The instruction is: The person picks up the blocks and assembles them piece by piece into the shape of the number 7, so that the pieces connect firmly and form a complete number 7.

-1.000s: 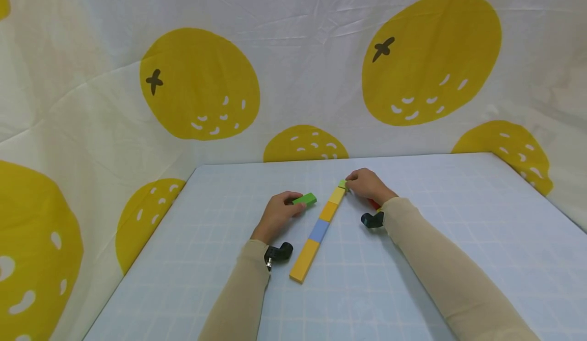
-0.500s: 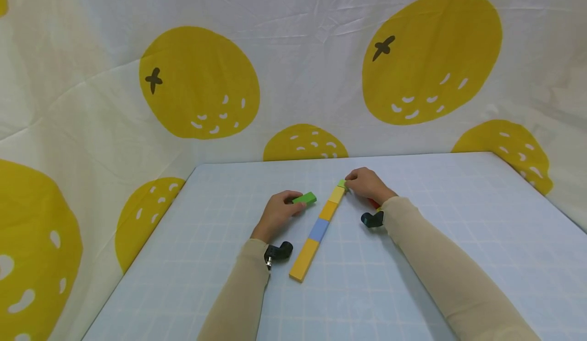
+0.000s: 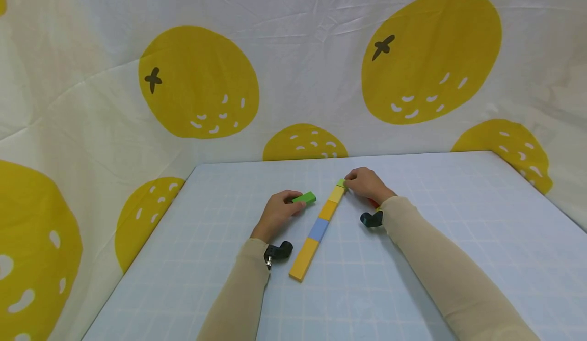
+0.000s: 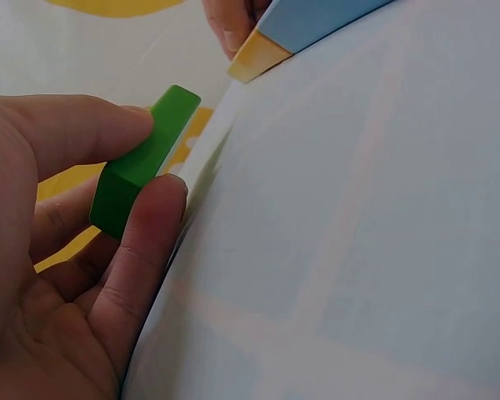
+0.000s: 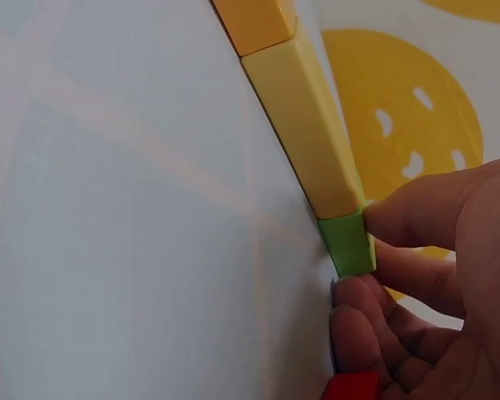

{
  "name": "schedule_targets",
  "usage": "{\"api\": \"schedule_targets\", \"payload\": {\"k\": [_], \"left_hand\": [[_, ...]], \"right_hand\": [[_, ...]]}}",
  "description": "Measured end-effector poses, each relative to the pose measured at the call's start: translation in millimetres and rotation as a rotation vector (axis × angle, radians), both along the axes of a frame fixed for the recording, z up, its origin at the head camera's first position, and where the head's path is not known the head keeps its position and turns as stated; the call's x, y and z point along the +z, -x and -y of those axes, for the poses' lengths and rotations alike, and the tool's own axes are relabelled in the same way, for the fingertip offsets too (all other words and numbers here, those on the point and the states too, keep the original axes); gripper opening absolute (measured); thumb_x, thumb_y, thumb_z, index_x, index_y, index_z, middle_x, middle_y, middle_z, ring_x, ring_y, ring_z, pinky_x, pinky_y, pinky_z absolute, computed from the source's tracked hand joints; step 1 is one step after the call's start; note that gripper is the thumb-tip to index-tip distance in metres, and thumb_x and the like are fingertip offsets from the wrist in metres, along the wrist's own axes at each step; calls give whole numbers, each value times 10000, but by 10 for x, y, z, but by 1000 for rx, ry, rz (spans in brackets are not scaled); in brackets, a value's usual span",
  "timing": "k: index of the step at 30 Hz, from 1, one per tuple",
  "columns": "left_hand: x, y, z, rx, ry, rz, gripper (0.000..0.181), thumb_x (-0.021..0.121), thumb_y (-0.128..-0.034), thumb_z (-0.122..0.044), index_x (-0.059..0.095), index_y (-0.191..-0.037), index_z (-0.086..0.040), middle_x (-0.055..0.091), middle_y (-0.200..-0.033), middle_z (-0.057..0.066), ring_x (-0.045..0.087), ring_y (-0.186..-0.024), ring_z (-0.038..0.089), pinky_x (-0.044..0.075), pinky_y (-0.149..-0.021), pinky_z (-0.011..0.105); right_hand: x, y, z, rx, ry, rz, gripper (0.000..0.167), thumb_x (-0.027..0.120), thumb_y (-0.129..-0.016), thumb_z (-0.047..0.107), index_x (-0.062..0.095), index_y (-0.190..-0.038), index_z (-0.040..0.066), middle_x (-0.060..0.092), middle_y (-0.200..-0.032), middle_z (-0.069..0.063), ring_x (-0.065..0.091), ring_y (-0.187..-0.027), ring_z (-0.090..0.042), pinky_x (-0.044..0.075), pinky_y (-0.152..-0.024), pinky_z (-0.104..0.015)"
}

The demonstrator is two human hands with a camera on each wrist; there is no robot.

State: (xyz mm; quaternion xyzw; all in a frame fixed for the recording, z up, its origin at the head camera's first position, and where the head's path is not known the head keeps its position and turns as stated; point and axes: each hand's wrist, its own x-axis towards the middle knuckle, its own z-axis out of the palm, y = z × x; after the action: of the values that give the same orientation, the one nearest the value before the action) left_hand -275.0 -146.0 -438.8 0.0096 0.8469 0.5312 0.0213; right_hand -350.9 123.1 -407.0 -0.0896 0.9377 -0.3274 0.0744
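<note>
In the head view a row of blocks runs diagonally: a long orange block (image 3: 304,260) nearest, then a blue block (image 3: 318,229), an orange block (image 3: 328,210), a pale yellow block (image 3: 337,194) and a small light green block (image 3: 341,183) at the far end. My right hand (image 3: 366,183) pinches the light green block (image 5: 348,243), whose end meets the pale yellow block (image 5: 304,125) in the right wrist view. Left of the row, my left hand (image 3: 278,213) holds a green block (image 4: 146,162) between thumb and finger, apart from the row.
A red block (image 5: 352,386) lies under my right hand, partly hidden. The table (image 3: 183,280) has a pale blue grid cover and ends at a white curtain (image 3: 312,76) with yellow fruit shapes.
</note>
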Motion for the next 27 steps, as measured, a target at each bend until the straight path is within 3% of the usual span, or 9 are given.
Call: {"api": "schedule_targets", "payload": {"k": [27], "left_hand": [[-2,-14,0,2,15,-14,362,733,-910,-291,679,-1239,-152,656,-1094,11,639,-909,184,527,-842,345]], "right_hand": [[-13,-5,4,-15,1,32,403,557,-986,280,646,-1291,32,583,-1322,-180,509,-1166,-340,414,-1057,-505]]}}
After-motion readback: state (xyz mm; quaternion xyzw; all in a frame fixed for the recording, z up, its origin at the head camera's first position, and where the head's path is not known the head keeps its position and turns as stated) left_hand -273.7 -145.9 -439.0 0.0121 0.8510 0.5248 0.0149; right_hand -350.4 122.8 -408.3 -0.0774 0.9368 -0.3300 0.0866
